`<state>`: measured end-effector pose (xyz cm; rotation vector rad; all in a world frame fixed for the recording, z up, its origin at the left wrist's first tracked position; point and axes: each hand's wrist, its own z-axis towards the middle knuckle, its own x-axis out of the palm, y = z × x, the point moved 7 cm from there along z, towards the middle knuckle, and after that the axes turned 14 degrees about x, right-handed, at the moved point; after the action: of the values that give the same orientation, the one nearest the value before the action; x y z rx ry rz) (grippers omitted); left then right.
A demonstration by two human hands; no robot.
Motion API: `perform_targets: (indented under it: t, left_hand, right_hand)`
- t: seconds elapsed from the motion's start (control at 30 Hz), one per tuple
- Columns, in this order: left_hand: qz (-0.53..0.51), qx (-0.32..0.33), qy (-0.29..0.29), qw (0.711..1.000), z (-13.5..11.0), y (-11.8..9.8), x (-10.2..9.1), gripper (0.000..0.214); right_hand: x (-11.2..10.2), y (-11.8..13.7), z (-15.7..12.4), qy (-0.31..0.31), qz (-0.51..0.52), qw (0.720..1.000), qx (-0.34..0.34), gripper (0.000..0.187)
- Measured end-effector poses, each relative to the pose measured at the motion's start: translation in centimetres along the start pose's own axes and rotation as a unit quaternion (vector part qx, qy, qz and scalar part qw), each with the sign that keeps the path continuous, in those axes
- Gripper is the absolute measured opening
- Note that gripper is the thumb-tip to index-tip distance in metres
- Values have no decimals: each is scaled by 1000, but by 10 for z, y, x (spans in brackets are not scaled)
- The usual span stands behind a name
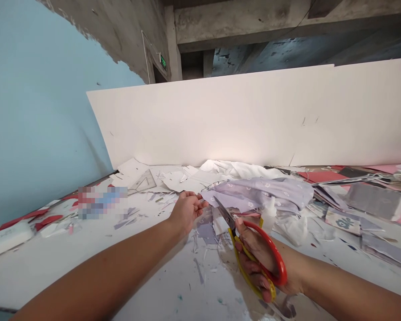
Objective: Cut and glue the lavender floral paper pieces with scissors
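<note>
My right hand [254,256] grips a pair of scissors [278,263] with one red and one yellow handle. Their blades point up and left toward the edge of a lavender fabric [270,189] printed with small white flowers. My left hand [189,209] has its fingers pinched together at the fabric's left corner; the grip itself is partly hidden by the fingers. Just right of the blades stands a small white bottle [270,209]. Purple scraps [207,231] lie on the white tabletop [160,285] below the fabric.
A white board [240,120] stands along the back, with a blue wall [43,111] at left. A clear triangle ruler [144,182] and white sheets lie behind my left hand. Red and pink sheets, a grey box-like piece [377,200] and scraps cover the right side.
</note>
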<state>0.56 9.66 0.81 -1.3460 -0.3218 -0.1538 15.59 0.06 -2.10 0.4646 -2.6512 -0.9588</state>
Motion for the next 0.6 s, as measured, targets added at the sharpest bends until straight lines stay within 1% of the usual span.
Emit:
perform_targets:
  t: [0.07,0.1,0.13,0.17,0.2,0.23,0.27,0.33,0.4,0.5,0.6]
  left_hand:
    - [53,15,24,998,1,-11,-5,30]
    - [102,35,40,993,3,-19,-9,28]
    - [176,63,52,981,6,-27,-15,24]
    - [272,100,70,954,10,-36,-21,20]
    - [369,132,89,916,15,-42,-25,17]
    - [445,148,103,877,21,-45,-30,13]
    - [466,144,99,867,27,-45,-37,13]
    - [483,125,95,861,38,-40,-47,20]
    - [490,103,93,860,47,-32,-52,28]
    - [487,72,105,864,54,-22,-54,37]
    - [465,51,130,874,54,-22,-53,44]
  right_hand:
    - [0,1,1,5,-2,1000,-7,52]
    - [0,1,1,6,-3,1000,-9,52]
    - [0,1,1,6,-3,1000,-10,52]
    - [0,1,2,5,-2,1000,-10,52]
    - [0,1,2,3,-1,1000,-9,52]
    - [-1,0,2,1,1,1000,-6,52]
    - [-1,0,2,-3,3,1000,-3,53]
    - [-2,0,1,-10,7,1000,3,53]
    - [-3,0,1,-13,12,1000,6,54]
    - [-4,-1,1,-4,11,1000,10,53]
    - [-5,-2,2,7,8,1000,7,53]
